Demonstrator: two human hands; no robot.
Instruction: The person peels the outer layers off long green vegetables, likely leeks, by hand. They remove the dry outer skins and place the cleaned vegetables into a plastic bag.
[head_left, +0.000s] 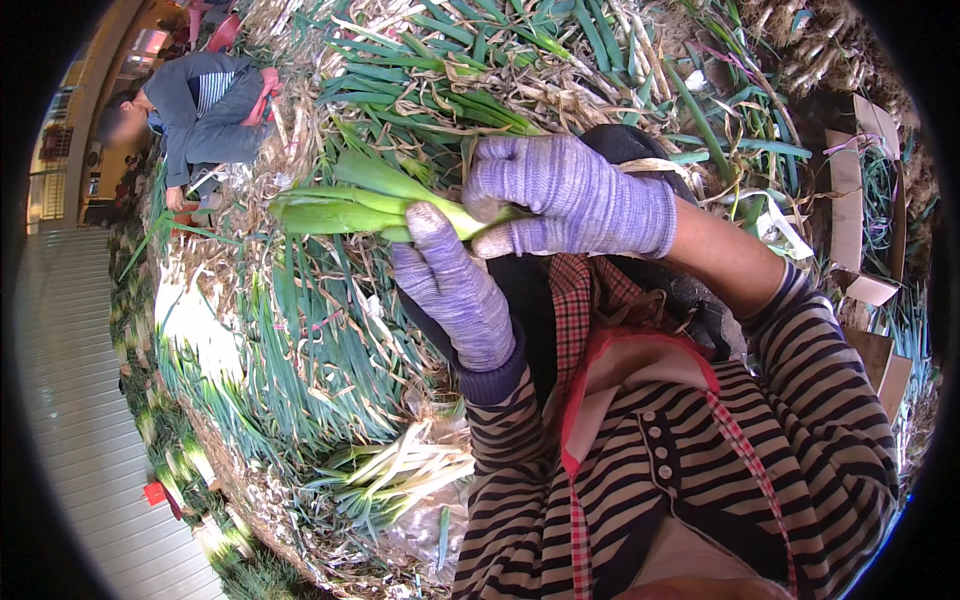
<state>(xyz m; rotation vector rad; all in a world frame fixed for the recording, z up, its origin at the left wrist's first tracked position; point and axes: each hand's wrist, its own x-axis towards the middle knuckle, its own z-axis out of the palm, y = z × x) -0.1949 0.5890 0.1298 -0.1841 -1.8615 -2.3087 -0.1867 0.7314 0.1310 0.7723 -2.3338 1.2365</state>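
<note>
A green onion stalk (337, 210), its bright green leaves spread toward the left, lies across both my gloved hands. My left hand (461, 292), in a purple knit glove, holds it from below, with a dirt-stained fingertip against the leaves. My right hand (566, 199), in a matching glove, is closed around the stalk's narrow end, fingers curled and thumb along it. The tip of that end is hidden inside the right hand. Under the hands are my dark-clad knees and a red checked apron cloth (574, 300).
Piled green onions (315, 360) cover the ground ahead and left. A small bunch with pale stems (405, 465) lies near my left elbow. Cardboard boxes (847, 210) stand on the right, below rooty onions (810, 45). Another person (206, 112) bends over the pile at upper left.
</note>
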